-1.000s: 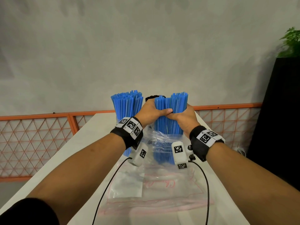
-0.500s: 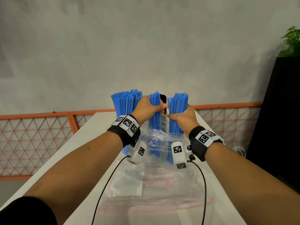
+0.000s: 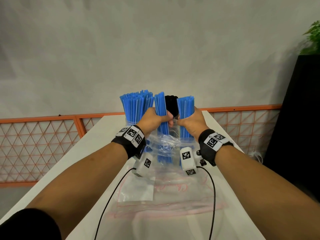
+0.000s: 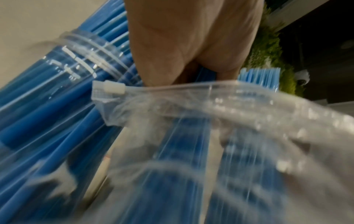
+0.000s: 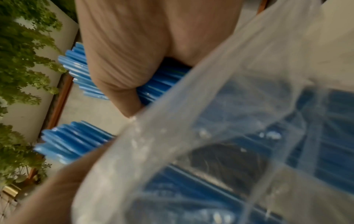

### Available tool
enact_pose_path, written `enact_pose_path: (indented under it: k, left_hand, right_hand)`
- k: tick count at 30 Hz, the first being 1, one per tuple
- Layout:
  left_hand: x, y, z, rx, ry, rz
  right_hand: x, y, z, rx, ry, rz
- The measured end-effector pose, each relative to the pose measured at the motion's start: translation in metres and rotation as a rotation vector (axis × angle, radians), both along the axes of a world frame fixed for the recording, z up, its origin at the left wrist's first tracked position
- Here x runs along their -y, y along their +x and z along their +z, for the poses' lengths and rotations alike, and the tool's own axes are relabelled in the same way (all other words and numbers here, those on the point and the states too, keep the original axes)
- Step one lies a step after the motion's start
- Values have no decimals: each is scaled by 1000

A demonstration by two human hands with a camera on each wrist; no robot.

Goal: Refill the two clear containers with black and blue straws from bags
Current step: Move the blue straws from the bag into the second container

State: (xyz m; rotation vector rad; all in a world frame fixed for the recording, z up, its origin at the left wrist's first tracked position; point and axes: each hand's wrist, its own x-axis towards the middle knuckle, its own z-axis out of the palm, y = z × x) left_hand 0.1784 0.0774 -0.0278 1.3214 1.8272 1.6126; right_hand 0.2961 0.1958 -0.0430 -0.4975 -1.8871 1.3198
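Both hands stand upright blue straws in an open clear bag (image 3: 170,144) on the table (image 3: 97,135). The left hand (image 3: 154,118) is curled round a thin bundle (image 3: 160,104); the right hand (image 3: 192,122) is curled round a thicker bundle (image 3: 185,105), their knuckles nearly meeting. In the gap between the two bundles, just beyond the fingers, black straws (image 3: 171,103) show, apparently in a container behind the bag, though its wall is hard to make out. Beyond the left hand stands the container (image 4: 80,45) already packed with blue straws (image 3: 136,106). An empty bag (image 3: 173,193) lies flat under the wrists.

The step in hand looks like dividing the bagged blue straws into handfuls for transfer. Next, I judge, one handful must be lifted straight up clear of the bag mouth, kept tightly squeezed so none slip, then carried to the blue container and lowered in. That container looks crowded, so straws could jam or spill.
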Motion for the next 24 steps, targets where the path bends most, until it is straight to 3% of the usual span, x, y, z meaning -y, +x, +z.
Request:
enact_pose_path:
  k: [9, 14, 18, 24]
  left_hand:
    - [37, -2, 93, 58, 422, 54]
    - [61, -11, 116, 16, 489, 111]
    - [72, -17, 98, -31, 404, 127]
    - [71, -31, 24, 22, 229, 129]
  right_hand:
    - [-2, -1, -1, -3, -3, -33]
    - [0, -2, -1, -9, -16, -26]
    - [1, -2, -1, -7, -13, -26]
    - [2, -2, -1, 4, -17, -35]
